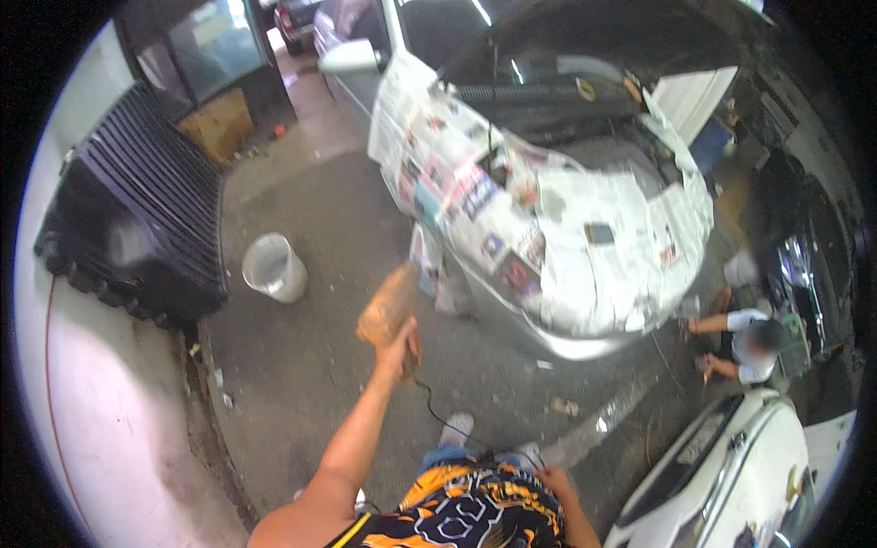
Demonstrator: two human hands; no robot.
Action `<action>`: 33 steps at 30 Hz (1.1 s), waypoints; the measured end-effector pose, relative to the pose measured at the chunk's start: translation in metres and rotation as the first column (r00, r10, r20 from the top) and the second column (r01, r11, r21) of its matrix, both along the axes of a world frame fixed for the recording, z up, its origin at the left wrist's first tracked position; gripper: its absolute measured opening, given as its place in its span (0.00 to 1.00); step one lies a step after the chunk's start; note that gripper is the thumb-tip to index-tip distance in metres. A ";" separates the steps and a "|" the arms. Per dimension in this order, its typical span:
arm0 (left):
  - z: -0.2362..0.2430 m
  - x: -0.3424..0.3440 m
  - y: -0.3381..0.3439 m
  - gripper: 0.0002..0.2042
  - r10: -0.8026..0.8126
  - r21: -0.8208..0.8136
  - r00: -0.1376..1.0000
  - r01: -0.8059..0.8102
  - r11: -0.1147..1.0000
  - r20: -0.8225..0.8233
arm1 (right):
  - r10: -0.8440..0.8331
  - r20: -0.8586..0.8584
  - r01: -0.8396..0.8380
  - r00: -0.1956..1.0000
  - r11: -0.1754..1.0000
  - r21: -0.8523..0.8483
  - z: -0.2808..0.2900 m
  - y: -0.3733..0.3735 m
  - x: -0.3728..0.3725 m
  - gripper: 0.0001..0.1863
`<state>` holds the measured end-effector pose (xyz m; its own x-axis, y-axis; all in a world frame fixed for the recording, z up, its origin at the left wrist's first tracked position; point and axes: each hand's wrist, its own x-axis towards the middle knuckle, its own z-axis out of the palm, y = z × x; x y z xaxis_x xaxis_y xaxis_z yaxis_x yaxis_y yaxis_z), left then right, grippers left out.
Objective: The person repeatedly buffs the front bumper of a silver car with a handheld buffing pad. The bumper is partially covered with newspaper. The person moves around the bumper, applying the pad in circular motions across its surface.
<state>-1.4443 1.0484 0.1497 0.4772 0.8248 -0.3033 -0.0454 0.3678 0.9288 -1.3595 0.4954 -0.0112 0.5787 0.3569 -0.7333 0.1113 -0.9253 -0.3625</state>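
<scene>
My left hand (pixel 398 351) is wrapped round the handle of an orange gun-shaped corded tool (pixel 384 310), held out ahead of me at arm's length. Its narrow end points away, toward the newspaper-covered front corner of a silver car (pixel 571 345). From the handle a black cord (pixel 429 402) hangs down and runs across toward my waist. My right hand (pixel 551 481) is low beside my patterned shirt, closed where the cord reaches it. Part of its fingers is hard to make out. Sheets of newspaper (pixel 493 205) cover the car's fender and front, beside the open engine bay.
A white bucket (pixel 276 268) stands on the floor to the left, near a black ribbed panel (pixel 151 196) leaning on the wall. At right, a person (pixel 754 347) crouches near the silver car. A white car part (pixel 722 470) lies at the lower right.
</scene>
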 end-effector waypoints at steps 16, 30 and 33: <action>-0.055 -0.026 -0.050 0.05 -0.202 -0.235 0.979 0.192 0.953 -0.019 | -0.018 0.033 0.019 0.999 1.000 -0.024 0.029 0.012 -0.006 0.29; -0.067 -0.022 -0.121 0.07 -0.491 0.024 0.869 0.493 0.870 -0.066 | -0.040 0.060 0.042 0.997 0.998 -0.044 0.043 0.014 -0.032 0.27; -0.067 -0.008 -0.077 0.10 -0.297 -0.057 0.954 0.299 0.953 0.034 | -0.065 0.072 0.067 0.995 0.997 -0.028 0.047 0.011 -0.039 0.28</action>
<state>-1.4524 0.9717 0.0824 0.7064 0.6244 -0.3334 0.0525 0.4235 0.9044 -1.3984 0.5065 0.0360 0.6511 0.2947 -0.6994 0.0740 -0.9418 -0.3280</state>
